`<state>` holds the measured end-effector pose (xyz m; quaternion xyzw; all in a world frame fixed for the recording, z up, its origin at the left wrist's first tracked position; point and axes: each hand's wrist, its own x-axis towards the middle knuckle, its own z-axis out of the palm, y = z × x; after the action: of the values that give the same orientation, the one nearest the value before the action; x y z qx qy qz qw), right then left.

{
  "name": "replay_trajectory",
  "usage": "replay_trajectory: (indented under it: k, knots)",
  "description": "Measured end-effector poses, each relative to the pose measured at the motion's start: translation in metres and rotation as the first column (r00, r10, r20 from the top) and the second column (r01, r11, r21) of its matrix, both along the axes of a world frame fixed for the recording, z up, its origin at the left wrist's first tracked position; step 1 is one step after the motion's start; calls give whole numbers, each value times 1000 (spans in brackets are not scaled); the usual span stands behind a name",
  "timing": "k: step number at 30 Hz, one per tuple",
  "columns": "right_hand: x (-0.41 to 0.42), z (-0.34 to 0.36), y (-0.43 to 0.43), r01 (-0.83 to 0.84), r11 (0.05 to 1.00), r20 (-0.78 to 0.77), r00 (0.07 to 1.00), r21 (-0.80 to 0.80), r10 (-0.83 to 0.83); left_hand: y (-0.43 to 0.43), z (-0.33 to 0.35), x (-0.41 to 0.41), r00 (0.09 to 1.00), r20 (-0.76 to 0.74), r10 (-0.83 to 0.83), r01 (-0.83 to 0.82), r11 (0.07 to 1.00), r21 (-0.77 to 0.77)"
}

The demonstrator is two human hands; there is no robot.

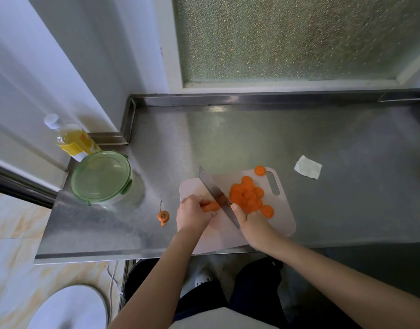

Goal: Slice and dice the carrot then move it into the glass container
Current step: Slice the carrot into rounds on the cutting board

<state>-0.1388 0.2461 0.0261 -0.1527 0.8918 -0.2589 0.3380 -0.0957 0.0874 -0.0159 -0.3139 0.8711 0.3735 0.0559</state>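
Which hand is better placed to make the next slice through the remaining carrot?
Right. The right hand grips the knife, whose blade sits across the carrot stub; the left hand holds that stub down on the cutting board.

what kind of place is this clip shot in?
Most likely a small home kitchen, a prep corner by a frosted window. Clues: a stainless steel counter, a cutting board with carrot slices and a cleaver, and an oil bottle beside a green-lidded glass container.
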Motion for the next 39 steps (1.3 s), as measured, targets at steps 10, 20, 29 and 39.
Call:
replay_trajectory:
  k: [10,20,29,39]
  knots:
    - [-1,-7,-40,130,980,-393,918,149,-62,4,8,0,1000,-13,-6,6,1000,1]
    - [-10,-13,-52,56,997,-255,966,56,-40,5,15,0,999,-24,-25,26,1000,8]
    - [-24,-16,-37,232,972,-21,972,-38,-233,0,7,1,1000,-11,-29,29,1000,3]
    - [-16,0,-27,102,992,-19,995,71,-101,2,12,3,998,-44,-36,35,999,-7]
